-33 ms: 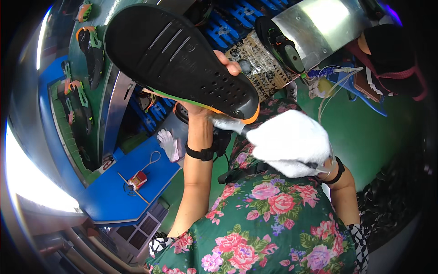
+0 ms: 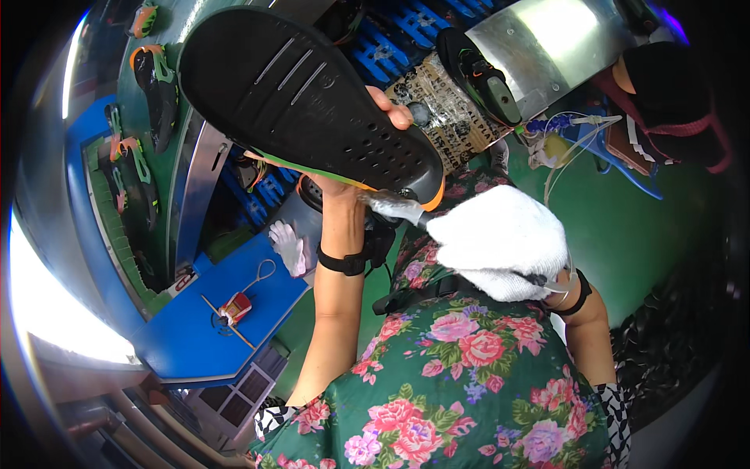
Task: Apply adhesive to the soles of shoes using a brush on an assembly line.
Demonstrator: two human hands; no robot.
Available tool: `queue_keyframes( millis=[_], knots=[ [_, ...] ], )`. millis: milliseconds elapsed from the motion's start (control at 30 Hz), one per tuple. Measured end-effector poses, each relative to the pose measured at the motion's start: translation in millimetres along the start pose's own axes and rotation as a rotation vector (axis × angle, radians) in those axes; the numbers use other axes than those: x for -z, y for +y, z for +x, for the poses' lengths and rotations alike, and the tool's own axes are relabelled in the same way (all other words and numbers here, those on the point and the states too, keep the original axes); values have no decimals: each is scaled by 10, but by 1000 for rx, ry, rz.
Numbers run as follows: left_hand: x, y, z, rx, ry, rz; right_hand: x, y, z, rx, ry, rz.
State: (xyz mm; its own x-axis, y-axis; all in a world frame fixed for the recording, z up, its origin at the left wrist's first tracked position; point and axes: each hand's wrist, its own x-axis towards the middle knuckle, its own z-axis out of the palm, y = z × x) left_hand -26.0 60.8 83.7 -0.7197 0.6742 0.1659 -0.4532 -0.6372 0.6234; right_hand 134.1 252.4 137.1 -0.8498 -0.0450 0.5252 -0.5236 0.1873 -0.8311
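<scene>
A: Position of the shoe [image 2: 312, 117]?
B: Sole up, clasped from both sides by the bare left hand [image 2: 341, 185].
A: And the right hand [image 2: 500, 242]?
B: White-gloved, closed round a brush [image 2: 397, 207]; bristles at the shoe's heel edge, contact unclear.
A: Nearby?
B: Pale glove [image 2: 289, 248] below the shoe; second shoe [image 2: 483, 84] right of it.

Black shoe sole [image 2: 305, 102] (slots and holes visible) aslant, brush [image 2: 397, 207] at its orange edge, contact unclear

Small red object [image 2: 239, 307] on a blue tabletop [image 2: 180, 344], pale glove [image 2: 289, 248] nearby
</scene>
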Motion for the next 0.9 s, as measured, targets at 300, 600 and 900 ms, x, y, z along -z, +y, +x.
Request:
queue_keyframes(
  millis=[300, 600, 900],
  knots=[
    [-192, 79, -32, -40, 13, 30, -90, -139, 66, -91, 19, 111],
    [-5, 123, 4, -84, -109, 120, -26, -149, 50, -273, 67, 44],
    [-199, 224, 92, -43, -197, 150, 17, -34, 32, -90, -29, -24]
  ],
)
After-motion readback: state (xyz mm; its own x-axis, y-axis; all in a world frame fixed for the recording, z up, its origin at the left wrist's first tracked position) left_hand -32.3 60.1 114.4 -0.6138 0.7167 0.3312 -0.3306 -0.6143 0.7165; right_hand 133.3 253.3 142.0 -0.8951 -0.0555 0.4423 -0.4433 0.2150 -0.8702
